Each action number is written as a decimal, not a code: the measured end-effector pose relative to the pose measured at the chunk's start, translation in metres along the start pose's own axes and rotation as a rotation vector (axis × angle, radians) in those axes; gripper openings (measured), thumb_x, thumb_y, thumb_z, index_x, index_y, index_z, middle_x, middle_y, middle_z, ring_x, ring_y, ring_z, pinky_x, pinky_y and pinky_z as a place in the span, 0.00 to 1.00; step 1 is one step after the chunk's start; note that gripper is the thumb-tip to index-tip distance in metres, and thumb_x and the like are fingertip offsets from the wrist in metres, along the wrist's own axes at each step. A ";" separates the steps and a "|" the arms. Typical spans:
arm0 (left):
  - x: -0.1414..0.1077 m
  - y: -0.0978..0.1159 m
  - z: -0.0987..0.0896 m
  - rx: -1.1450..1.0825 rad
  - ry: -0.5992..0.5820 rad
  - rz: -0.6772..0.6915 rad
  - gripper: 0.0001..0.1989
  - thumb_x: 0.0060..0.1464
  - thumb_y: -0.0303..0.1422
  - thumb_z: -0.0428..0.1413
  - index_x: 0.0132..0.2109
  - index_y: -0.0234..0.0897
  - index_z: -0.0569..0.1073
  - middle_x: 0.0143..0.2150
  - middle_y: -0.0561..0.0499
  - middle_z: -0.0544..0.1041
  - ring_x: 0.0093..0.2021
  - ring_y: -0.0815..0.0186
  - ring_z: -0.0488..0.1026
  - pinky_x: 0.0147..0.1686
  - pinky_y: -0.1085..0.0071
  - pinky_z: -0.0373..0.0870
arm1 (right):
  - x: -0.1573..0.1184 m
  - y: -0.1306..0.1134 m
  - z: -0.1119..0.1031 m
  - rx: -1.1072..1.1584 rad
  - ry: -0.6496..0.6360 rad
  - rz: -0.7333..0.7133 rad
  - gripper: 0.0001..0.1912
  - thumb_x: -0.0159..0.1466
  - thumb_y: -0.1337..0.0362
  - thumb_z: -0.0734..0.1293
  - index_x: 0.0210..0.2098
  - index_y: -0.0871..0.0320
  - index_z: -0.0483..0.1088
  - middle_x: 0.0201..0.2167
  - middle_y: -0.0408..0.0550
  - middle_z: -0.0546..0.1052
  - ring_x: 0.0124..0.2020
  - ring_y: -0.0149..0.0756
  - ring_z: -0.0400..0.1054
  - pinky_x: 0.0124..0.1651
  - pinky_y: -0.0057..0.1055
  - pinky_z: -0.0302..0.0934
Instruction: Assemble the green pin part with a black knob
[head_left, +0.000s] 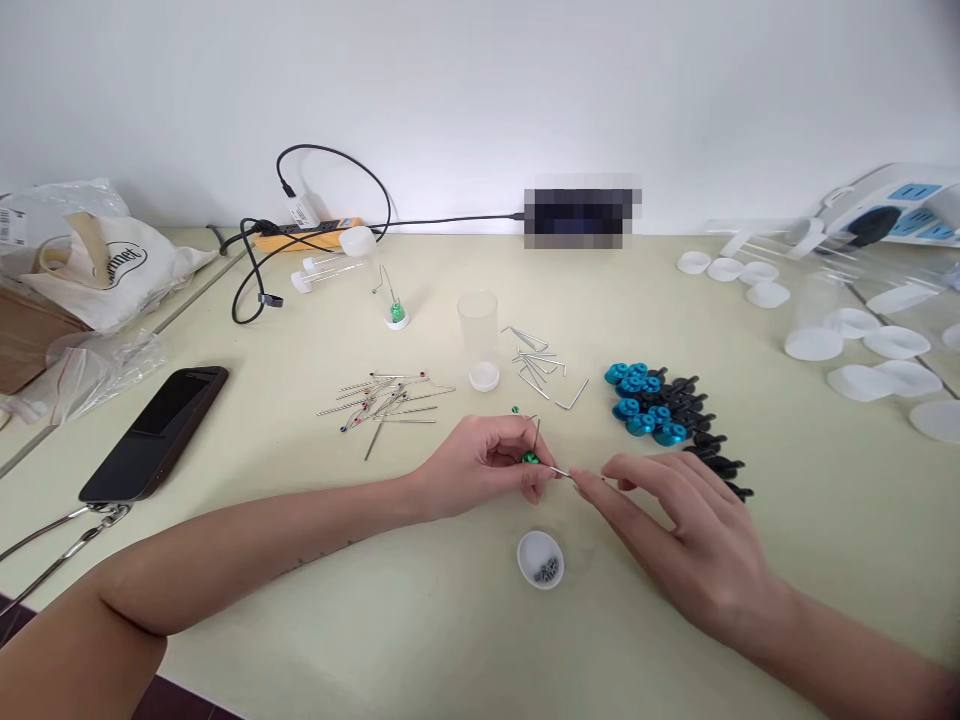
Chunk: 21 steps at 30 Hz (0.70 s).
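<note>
My left hand point(499, 460) is closed on a small green metal part point(531, 458), with a bent wire standing up from it. Between the two hands runs a thin metal rod point(561, 472); its left end meets the left fingertips. My right hand point(675, 530) pinches the rod's right end between thumb and finger. Just below sits a white cap point(531, 550) holding small grey screws point(548, 571). A clear tube point(478, 335) with a white base stands behind the left hand. Bent hex keys point(536, 360) lie to its right, and thin wires with coloured tips point(390, 395) lie to its left.
Blue knobs point(641, 423) and black winged parts point(705, 425) are piled right of centre. Farther right are white caps point(896, 342) and clear tubes. A phone point(157, 430), plastic bags point(120, 265) and a cabled power strip point(307, 238) are at the left.
</note>
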<state>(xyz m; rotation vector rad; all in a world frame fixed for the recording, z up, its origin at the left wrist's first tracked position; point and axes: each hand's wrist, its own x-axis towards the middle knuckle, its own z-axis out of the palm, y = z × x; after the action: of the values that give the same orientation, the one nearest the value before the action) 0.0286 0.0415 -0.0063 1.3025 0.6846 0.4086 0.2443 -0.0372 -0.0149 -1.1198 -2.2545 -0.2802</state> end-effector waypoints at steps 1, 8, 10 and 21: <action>0.000 0.000 0.000 0.001 -0.001 -0.006 0.16 0.51 0.40 0.58 0.37 0.28 0.70 0.40 0.44 0.74 0.34 0.71 0.74 0.38 0.71 0.74 | 0.001 -0.001 0.000 -0.025 0.011 -0.010 0.21 0.55 0.78 0.67 0.47 0.59 0.67 0.37 0.47 0.70 0.37 0.29 0.62 0.41 0.31 0.55; -0.001 -0.001 0.000 -0.069 -0.017 -0.040 0.15 0.48 0.37 0.61 0.39 0.29 0.69 0.39 0.45 0.75 0.35 0.71 0.75 0.40 0.73 0.75 | 0.009 -0.002 -0.003 -0.068 0.044 -0.113 0.17 0.56 0.79 0.66 0.45 0.65 0.68 0.35 0.50 0.71 0.40 0.33 0.64 0.42 0.33 0.58; -0.001 -0.001 0.000 -0.075 -0.009 -0.043 0.14 0.48 0.34 0.61 0.39 0.29 0.70 0.39 0.45 0.75 0.35 0.72 0.75 0.41 0.76 0.74 | 0.008 0.000 -0.002 -0.009 0.013 -0.106 0.18 0.56 0.80 0.65 0.46 0.67 0.66 0.34 0.50 0.71 0.39 0.32 0.64 0.40 0.32 0.58; -0.003 -0.005 0.002 -0.001 0.044 0.012 0.13 0.46 0.35 0.62 0.38 0.30 0.73 0.38 0.49 0.76 0.37 0.73 0.76 0.43 0.80 0.75 | 0.006 0.005 0.005 0.206 -0.100 -0.037 0.17 0.60 0.78 0.62 0.49 0.62 0.64 0.35 0.47 0.72 0.37 0.26 0.64 0.35 0.25 0.56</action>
<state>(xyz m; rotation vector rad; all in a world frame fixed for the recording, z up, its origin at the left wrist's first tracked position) 0.0268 0.0372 -0.0101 1.3001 0.7134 0.4485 0.2431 -0.0282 -0.0151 -1.0045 -2.3323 -0.0051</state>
